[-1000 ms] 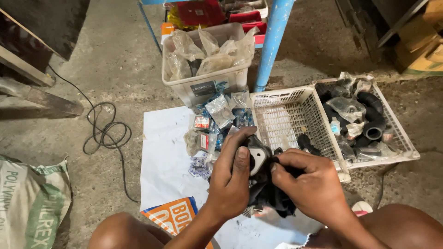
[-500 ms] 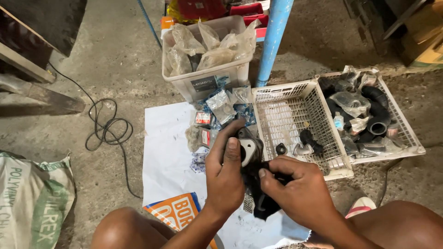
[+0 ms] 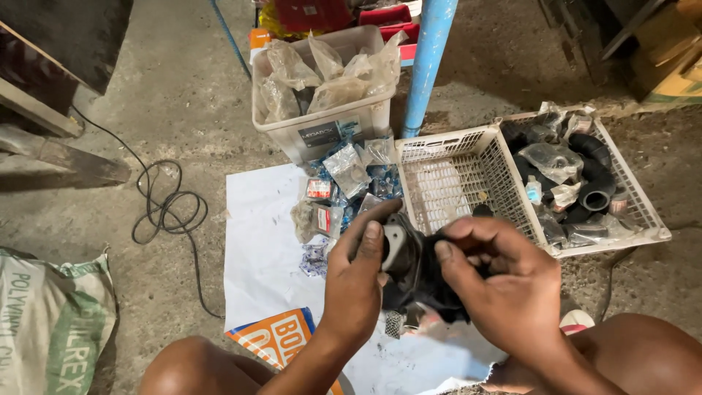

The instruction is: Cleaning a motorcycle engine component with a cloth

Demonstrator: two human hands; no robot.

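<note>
Both my hands grip a black rubber part (image 3: 417,281) with a pale grey piece at its upper left. My left hand (image 3: 356,281) wraps its left side, thumb pressed on the grey piece. My right hand (image 3: 504,281) closes over its right side with the thumb on the black rubber. The part hangs above a white sheet (image 3: 259,234) on the concrete floor. A small metal mesh piece (image 3: 395,323) shows under the part.
A white slotted basket (image 3: 468,143) sits behind my hands; its right side holds black hoses (image 3: 596,179) and plastic bags. A pale tub (image 3: 322,132) of bagged parts stands by a blue pole (image 3: 428,58). Small packets (image 3: 344,183), black cable (image 3: 164,208), sack (image 3: 51,322) lie left.
My hands have shifted on the black part, the right hand sliding up over its right side. The camera view has tilted slightly, moving the baskets in the picture.
</note>
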